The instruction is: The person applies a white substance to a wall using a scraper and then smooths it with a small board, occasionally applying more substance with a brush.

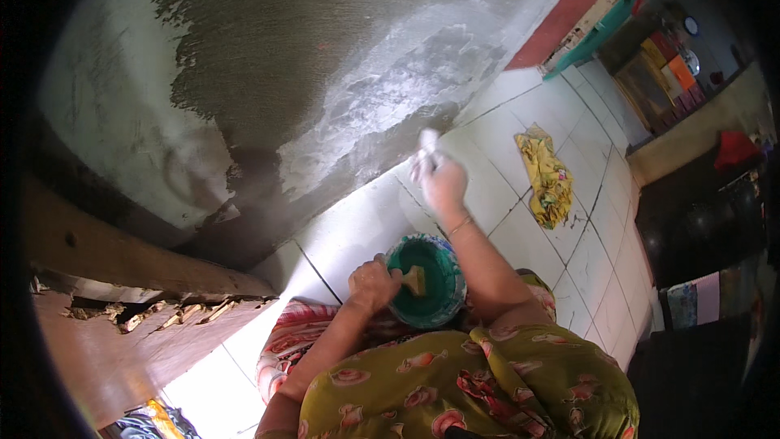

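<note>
My left hand (373, 285) is closed at the left rim of a round green bucket (439, 313), which stands close in front of my body. A paintbrush (415, 281) reaches from that hand into the bucket, its broad tan end over the green inside. My right hand (443, 184) is stretched forward near the foot of the wall, its fingers closed round a small white object (429, 141). Motion blurs this object, and I cannot make out its kind. White smears show on the right fingers.
The wall (276, 49) is dark and damp-looking, with a whitish patch (390, 89) low down. A crumpled yellow cloth (546, 179) lies on the white floor tiles (496, 171) to the right. A broken-edged wooden panel (146, 293) stands at the left. Shelves (666, 73) are far right.
</note>
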Available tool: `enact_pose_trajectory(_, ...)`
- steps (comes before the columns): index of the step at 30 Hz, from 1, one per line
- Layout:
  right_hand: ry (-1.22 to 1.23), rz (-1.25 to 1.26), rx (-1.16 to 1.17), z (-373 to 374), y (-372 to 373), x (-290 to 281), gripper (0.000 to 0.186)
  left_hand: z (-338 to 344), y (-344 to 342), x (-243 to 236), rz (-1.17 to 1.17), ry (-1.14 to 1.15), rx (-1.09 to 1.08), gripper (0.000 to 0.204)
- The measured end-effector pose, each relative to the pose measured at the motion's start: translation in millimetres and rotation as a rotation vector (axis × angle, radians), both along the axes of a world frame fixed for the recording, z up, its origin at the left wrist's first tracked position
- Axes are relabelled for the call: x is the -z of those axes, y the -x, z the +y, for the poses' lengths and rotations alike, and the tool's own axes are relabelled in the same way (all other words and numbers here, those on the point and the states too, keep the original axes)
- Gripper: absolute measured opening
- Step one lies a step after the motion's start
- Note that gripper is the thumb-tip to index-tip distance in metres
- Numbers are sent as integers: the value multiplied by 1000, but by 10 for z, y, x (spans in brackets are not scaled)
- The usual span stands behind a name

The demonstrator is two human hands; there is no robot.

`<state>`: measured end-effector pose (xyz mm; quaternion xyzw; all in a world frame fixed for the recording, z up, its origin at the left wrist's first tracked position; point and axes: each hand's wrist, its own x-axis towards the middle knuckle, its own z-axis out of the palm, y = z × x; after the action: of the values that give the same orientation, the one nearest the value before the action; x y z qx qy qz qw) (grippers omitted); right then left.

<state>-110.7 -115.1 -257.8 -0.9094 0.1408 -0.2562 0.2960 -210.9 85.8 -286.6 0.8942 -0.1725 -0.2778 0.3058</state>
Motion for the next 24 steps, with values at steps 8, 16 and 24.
enact_pose_trajectory(8, -557, -148, 114, 365, -563, -488, 45, -68, -17, 20, 11, -28, 11, 50)
enact_pose_trajectory(16, 228, -744, -69, 1271, -552, -554, 15, 32, 2, 52, 101, -21, -13, 51)
enact_pose_trajectory(24, 118, -558, -142, 1487, -391, -666, 17, 52, -24, 277, 51, -17, 91, 51)
